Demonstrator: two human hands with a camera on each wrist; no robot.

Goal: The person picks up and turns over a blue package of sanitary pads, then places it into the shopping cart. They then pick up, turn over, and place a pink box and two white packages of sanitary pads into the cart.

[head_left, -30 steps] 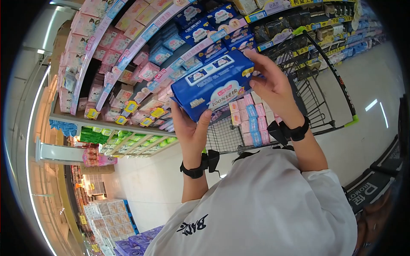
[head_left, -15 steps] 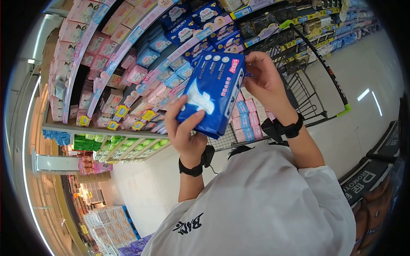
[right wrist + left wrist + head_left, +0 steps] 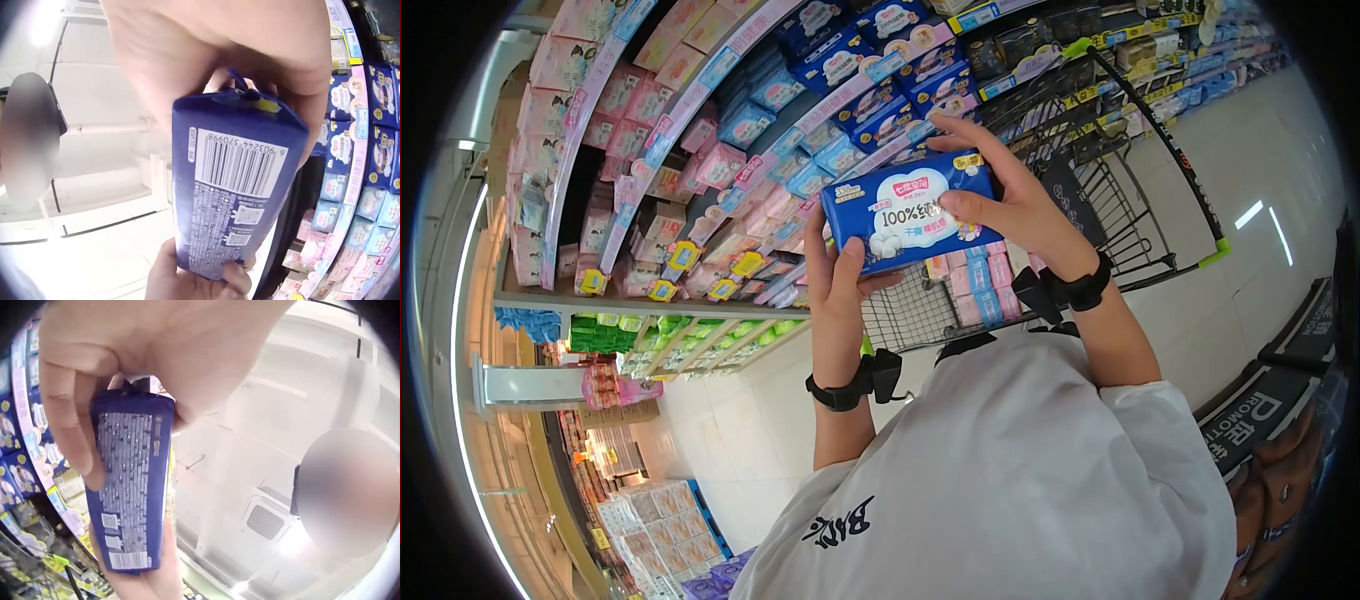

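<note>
I see the blue pad pack [image 3: 908,219] has turned from its back to its printed front, fingers of my left hand [image 3: 837,290] and right hand [image 3: 1010,205] gripping its ends above the shopping cart [image 3: 1135,215], so I judge the label check continues.

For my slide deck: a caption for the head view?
Both hands, left hand and right hand, hold a blue pack before supermarket shelves.

Supermarket aisle: stocked shelves [image 3: 700,130] (price tags), shopping cart [image 3: 1120,200].
</note>
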